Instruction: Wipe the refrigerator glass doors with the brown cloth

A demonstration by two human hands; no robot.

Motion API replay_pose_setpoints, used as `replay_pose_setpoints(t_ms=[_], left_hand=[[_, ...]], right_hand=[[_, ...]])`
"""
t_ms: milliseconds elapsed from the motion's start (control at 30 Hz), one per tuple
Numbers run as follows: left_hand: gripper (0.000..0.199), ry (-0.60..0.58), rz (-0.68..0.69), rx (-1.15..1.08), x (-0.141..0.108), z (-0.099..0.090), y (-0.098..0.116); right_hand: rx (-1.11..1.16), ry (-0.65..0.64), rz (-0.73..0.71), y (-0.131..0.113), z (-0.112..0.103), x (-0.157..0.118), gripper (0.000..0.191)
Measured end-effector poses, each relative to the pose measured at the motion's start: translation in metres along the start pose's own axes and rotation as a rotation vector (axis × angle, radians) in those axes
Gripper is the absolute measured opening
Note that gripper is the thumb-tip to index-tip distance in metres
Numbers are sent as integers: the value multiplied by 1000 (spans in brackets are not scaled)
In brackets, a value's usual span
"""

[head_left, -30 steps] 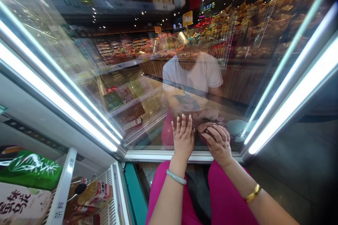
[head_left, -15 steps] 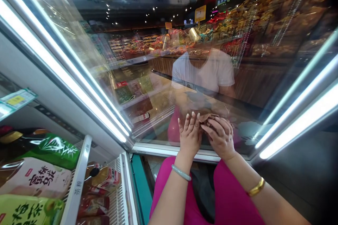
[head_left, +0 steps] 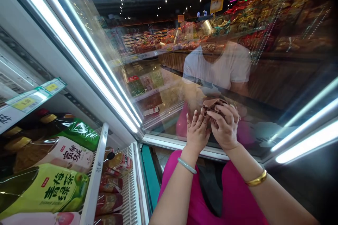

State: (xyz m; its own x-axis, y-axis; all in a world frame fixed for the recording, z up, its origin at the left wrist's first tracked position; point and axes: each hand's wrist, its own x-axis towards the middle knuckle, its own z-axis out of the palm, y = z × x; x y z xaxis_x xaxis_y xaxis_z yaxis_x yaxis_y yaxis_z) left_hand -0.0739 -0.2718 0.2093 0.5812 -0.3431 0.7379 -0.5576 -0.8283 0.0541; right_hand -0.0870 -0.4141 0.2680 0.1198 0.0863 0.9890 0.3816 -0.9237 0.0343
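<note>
My right hand [head_left: 224, 126] grips a crumpled brown cloth [head_left: 213, 104], its fingers bent over the bunched fabric against the glass door [head_left: 169, 112]. Just to the left, my left hand [head_left: 197, 130] lies on the same pane with its fingers stretched and spread, holding nothing. The two hands are side by side near the lower part of the glass, above the door's pale bottom frame [head_left: 169, 142]. A faint reflection of a person in a white top shows in the pane behind them.
Bright light strips [head_left: 87, 52] run along the left side of the glass, with another strip [head_left: 308, 142] at right. On the left, a cooler shelf [head_left: 96, 179] carries large drink bottles [head_left: 58, 186]. Smaller bottles [head_left: 109, 202] lie on a white rack below. A price tag strip [head_left: 37, 95] juts out.
My right hand and the cloth have slid slightly up the glass relative to my left hand. The view has shifted left, so more shelf and bottles show.
</note>
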Motion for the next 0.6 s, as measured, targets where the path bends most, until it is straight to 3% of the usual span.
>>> replay_pose_setpoints(t_ms=[100,167,267,333,400,467,600], left_hand=[[75,-36,6,-2,-2,-6,-4],[80,-53,-28,-5,-2,-12,-7],[85,-24,-84,0,0,-16,-10],[86,-4,-87,3,0,-17,-12],[87,15,-94,2,0,-18,-15],[89,33,-127,0,-1,-20,-19],[91,31,-168,23,-6,-26,-31]], right_hand=[[-56,-103,-118,16,-13,-38,36],[-103,-122,-130,29,-23,-44,36],[-135,-36,-75,34,-26,-16,33],[-132,17,-47,25,-18,9,35],[-116,-14,-82,13,-8,20,40],[-85,-132,-179,4,-2,8,43],[8,-335,-316,12,-11,-48,44]])
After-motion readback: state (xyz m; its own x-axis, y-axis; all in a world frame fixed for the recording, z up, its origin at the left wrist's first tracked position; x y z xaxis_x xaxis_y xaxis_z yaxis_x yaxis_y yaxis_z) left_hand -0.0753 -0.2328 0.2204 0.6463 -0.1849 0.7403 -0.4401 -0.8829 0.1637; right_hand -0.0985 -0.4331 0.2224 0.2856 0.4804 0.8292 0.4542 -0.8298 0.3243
